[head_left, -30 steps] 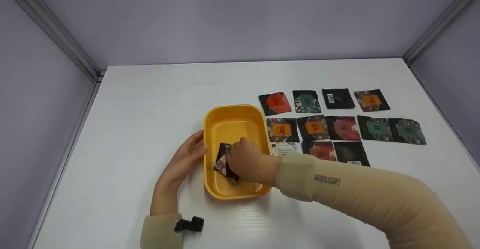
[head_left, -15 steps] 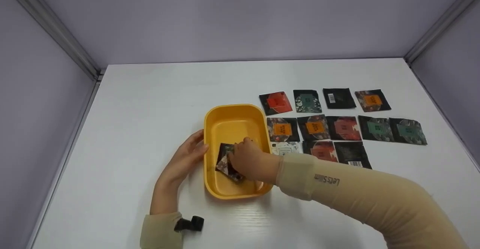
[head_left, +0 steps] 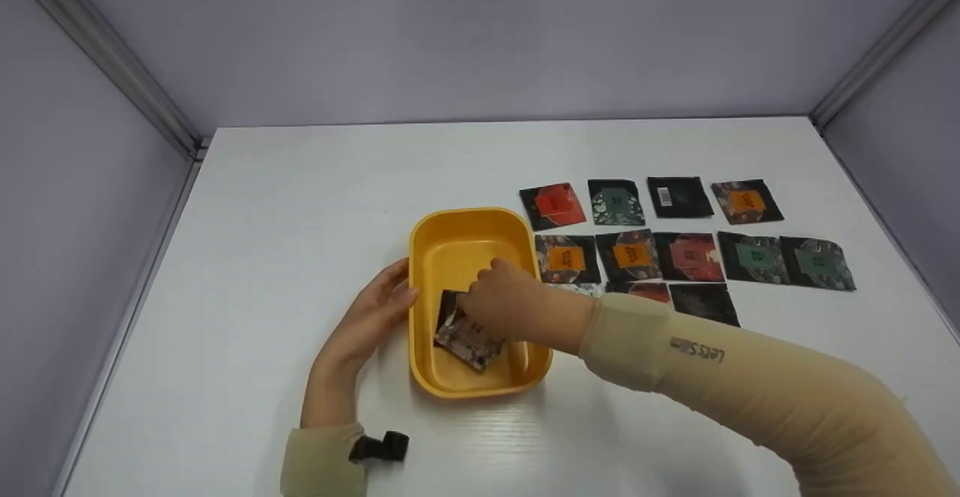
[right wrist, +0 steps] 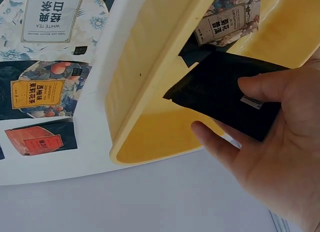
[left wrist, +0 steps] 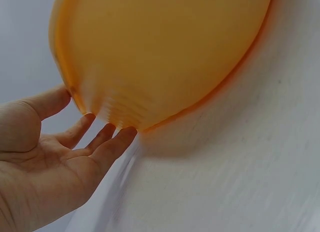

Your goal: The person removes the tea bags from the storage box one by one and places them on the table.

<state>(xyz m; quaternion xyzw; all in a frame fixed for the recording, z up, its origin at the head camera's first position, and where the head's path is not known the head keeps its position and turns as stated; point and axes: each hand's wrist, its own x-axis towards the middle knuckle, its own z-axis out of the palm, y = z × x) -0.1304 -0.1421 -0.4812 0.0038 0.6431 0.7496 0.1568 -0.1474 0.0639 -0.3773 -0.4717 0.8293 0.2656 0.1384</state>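
My right hand (head_left: 510, 303) is inside a yellow plastic tray (head_left: 480, 231). In the right wrist view its thumb and fingers pinch a black tea sachet (right wrist: 215, 86), barcode side showing. Below that sachet a floral-printed tea sachet (right wrist: 225, 21) lies in the tray; the head view shows the same floral sachet (head_left: 469, 343) over another dark one, partly hidden by the hand. At the tray's left side is my left hand (head_left: 367, 317). Seen from the left wrist, its thumb and fairly straight fingertips touch the tray's outer wall (left wrist: 165, 56).
Right of the tray, several tea sachets lie flat in rough rows, among them a red one (head_left: 553, 205), a green one (head_left: 616, 202) and a barcode-side-up black one (head_left: 679, 197). My right sleeve (head_left: 720, 354) covers part of the nearest row. Walls (head_left: 480, 40) enclose the white table (head_left: 315, 190).
My right hand has shifted slightly up and to the right within the tray. More of the floral sachet now shows. The left hand and the tray have hardly moved.
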